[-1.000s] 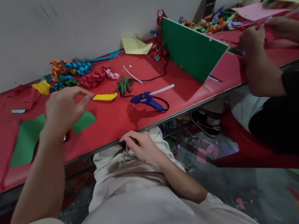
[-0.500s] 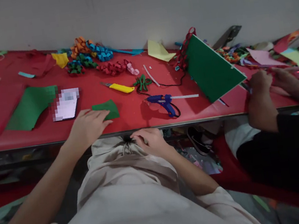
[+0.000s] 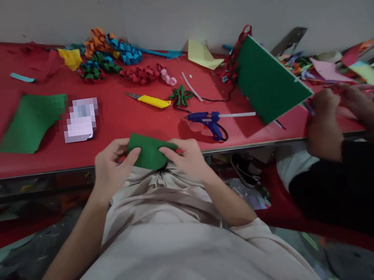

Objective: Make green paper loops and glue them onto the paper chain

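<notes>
A small green paper piece (image 3: 149, 152) is held over the front edge of the red table (image 3: 120, 154), slightly curved between both hands. My left hand (image 3: 113, 166) pinches its left side, thumb on top. On its right side, my right hand (image 3: 189, 155) grips it with thumb and fingers. The blue glue gun (image 3: 209, 122), with a clear stick in its back, lies to the right of my right hand. Behind the paper lie a yellow cutter (image 3: 153, 101) and a green curled paper piece (image 3: 181, 95).
A phone (image 3: 83, 120) and a larger green sheet (image 3: 29, 124) lie at the left. Colourful curled strips (image 3: 127, 51) sit at the back. A green board (image 3: 268, 78) stands tilted at the right, near another person's hands (image 3: 325, 103).
The small green paper has been lifted from the table and moved right, toward my body. My right hand has come up from my lap and taken its right side.
</notes>
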A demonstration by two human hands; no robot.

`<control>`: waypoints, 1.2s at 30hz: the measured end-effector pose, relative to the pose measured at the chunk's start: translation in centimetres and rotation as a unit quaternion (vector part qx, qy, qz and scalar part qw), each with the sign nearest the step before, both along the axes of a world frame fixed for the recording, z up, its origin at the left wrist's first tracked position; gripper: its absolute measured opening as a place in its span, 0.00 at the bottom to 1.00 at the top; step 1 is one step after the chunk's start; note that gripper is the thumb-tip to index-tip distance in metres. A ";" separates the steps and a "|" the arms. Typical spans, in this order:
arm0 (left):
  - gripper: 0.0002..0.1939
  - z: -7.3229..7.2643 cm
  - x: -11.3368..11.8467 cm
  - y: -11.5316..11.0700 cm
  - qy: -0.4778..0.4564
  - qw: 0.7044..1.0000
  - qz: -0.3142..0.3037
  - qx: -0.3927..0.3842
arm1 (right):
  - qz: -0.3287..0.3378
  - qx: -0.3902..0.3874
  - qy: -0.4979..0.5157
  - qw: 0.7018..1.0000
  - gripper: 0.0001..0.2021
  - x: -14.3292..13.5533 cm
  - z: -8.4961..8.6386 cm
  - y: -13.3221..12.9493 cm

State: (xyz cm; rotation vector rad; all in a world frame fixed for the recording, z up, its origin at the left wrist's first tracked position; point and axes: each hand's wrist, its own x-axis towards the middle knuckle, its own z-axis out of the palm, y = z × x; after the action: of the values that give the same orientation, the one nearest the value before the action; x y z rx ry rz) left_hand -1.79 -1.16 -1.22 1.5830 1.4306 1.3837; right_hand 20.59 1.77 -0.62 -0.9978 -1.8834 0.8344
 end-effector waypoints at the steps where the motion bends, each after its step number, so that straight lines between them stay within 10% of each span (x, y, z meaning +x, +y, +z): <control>1: 0.14 0.2 0.8 0.1 -0.030 0.999 -0.020 -0.021 | -0.021 -0.035 0.041 0.998 0.13 0.0 0.2 -0.2; 12: 0.20 0.9 2.2 0.6 -0.092 0.993 -0.040 -0.066 | -0.039 -0.089 0.124 0.987 0.12 -0.3 0.2 -0.4; 19: 0.19 0.4 1.4 1.3 -0.176 0.978 0.108 0.026 | -0.051 -0.092 0.149 0.983 0.11 -0.1 0.0 -0.7; 27: 0.18 0.3 1.5 0.8 -0.225 0.974 0.003 0.007 | -0.046 -0.092 0.149 0.984 0.12 -0.2 -0.4 -0.7; 36: 0.10 0.7 1.5 0.0 -0.066 0.993 -0.069 -0.067 | -0.028 -0.099 0.135 0.986 0.11 0.0 -0.4 -0.9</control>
State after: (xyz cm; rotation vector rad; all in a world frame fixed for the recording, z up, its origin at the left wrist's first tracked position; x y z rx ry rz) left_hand -0.29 -1.13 -0.50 1.4493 1.2843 1.2614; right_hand 20.59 0.91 -1.05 -0.9955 -1.5587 1.0816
